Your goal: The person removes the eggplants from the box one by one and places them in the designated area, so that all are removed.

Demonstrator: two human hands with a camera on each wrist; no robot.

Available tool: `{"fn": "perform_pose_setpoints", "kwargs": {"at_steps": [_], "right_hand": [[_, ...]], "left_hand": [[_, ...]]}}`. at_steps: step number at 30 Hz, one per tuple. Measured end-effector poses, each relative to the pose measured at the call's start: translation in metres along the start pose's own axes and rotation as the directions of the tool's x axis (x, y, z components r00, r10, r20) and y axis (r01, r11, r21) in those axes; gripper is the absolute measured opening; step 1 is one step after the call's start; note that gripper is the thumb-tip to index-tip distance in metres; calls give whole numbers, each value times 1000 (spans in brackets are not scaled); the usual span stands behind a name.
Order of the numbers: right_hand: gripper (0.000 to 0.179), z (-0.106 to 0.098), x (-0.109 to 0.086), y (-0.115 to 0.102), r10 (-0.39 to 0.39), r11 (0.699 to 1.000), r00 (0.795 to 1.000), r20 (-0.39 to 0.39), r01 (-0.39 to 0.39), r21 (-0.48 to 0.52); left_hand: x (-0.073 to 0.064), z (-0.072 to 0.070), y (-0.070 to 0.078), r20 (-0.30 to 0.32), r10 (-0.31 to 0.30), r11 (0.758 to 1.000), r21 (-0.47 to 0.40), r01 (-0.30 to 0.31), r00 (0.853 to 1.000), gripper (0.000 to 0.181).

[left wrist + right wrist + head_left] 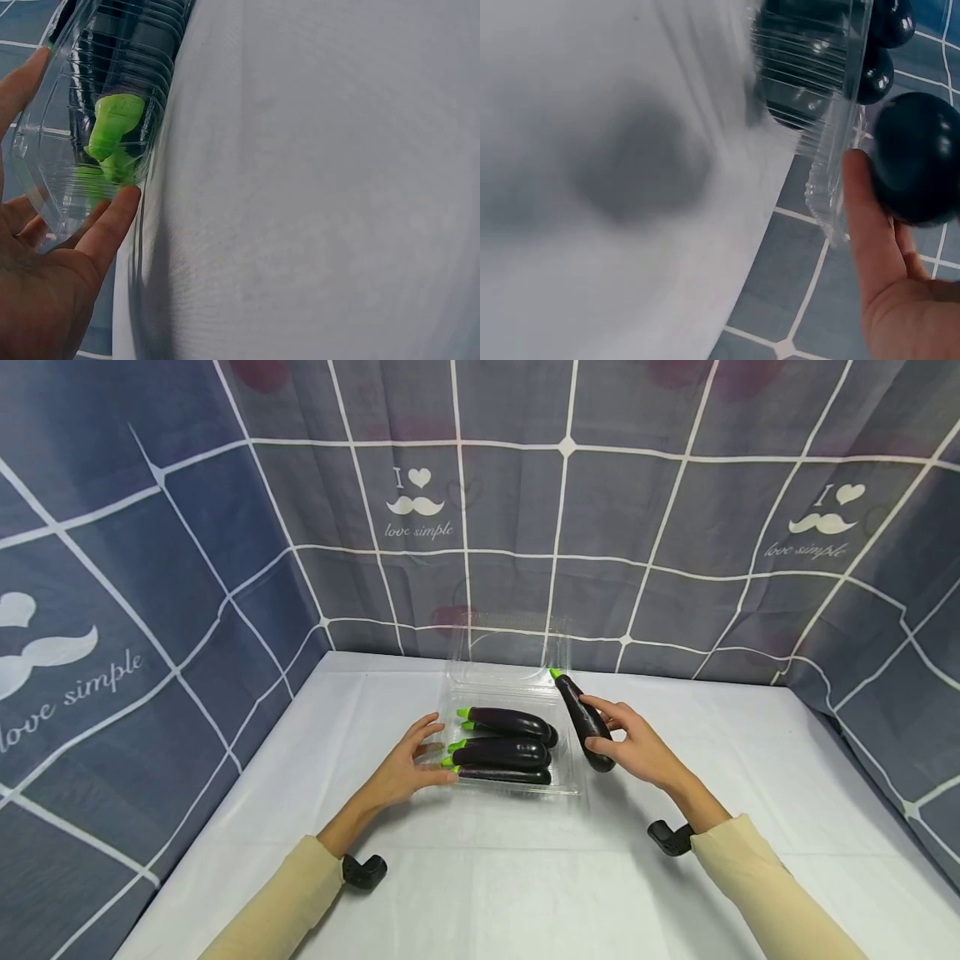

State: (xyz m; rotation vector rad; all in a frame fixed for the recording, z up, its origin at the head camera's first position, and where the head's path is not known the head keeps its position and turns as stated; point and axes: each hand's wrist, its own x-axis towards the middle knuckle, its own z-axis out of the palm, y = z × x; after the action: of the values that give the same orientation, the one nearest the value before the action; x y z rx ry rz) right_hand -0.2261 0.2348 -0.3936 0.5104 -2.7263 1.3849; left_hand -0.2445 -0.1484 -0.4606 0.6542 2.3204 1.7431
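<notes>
My right hand (637, 745) grips a dark purple eggplant (583, 722) between thumb and fingers, just off the right side of a clear plastic clamshell box (567, 777). That eggplant slants, green stem pointing to the back left; its rounded end (919, 157) fills the space above my fingers in the right wrist view. Inside the box lie several eggplants (502, 750), stems to the left. My left hand (397, 770) is at the box's left end with fingers spread, the thumb at the front corner. In the left wrist view, green stems (116, 124) show through the ribbed wall.
The box's clear lid (498, 656) stands raised at the back, near the grey checked cloth wall (510, 502). A white cloth (495, 877) covers the table. Black wrist-worn devices (365, 872) hang under both forearms.
</notes>
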Motion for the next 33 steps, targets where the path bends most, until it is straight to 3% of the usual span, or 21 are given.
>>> {"fn": "perform_pose_setpoints", "kwargs": {"at_steps": [11,17,25,33], "right_hand": [[58,0,-19,8,122,992,990,-74,-119,33],[62,3,-24,17,171,983,984,-42,-168,69],[64,6,-29,20,181,977,983,-16,-178,117],[64,14,-30,24,199,975,980,-14,-196,104]], "left_hand": [[1,1,0,0,-9,1000,-6,9,1000,90],[1,1,1,5,-5,1000,-8,5,1000,88],[0,1,2,5,-6,1000,-12,6,1000,89],[-1,1,2,3,-6,1000,-2,6,1000,90]]}}
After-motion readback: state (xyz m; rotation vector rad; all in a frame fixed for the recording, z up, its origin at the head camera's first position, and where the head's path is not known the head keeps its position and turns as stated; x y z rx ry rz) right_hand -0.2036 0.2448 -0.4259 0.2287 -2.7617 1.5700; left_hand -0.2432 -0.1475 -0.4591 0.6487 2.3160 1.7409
